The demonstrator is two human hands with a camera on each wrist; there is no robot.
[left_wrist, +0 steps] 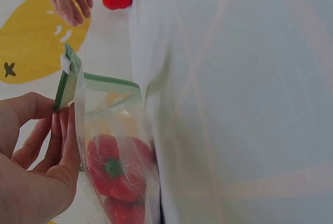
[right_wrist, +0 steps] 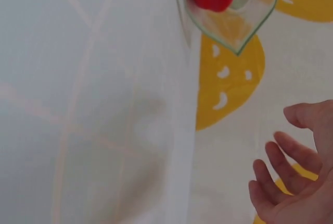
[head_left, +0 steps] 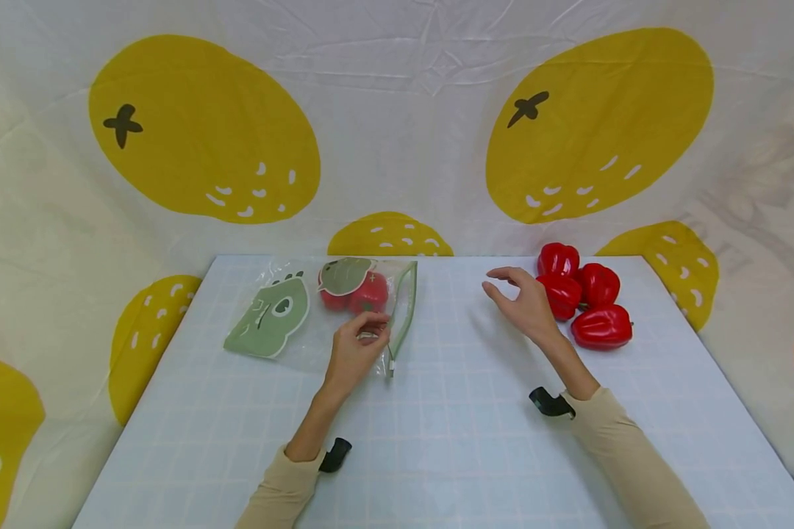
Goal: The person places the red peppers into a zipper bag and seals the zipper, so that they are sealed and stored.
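A clear zip bag (head_left: 311,349) with a green dinosaur print lies on the left of the table, its green zip edge on the right side standing open. Red bell peppers (left_wrist: 119,169) with green stem ends are inside it. My left hand (head_left: 359,349) pinches the bag's near rim between thumb and fingers, close to the white slider (left_wrist: 65,63). To the right, my right hand (head_left: 526,303) hovers with relaxed, parted fingers and holds nothing. Just beyond it sits a group of several loose red bell peppers (head_left: 601,328).
The table (head_left: 437,441) has a pale blue checked cover. Behind it hangs a whitish cloth (head_left: 397,147) printed with large yellow fruits. A black wrist mount (head_left: 551,402) is on the right wrist, another black mount (head_left: 335,455) on the left.
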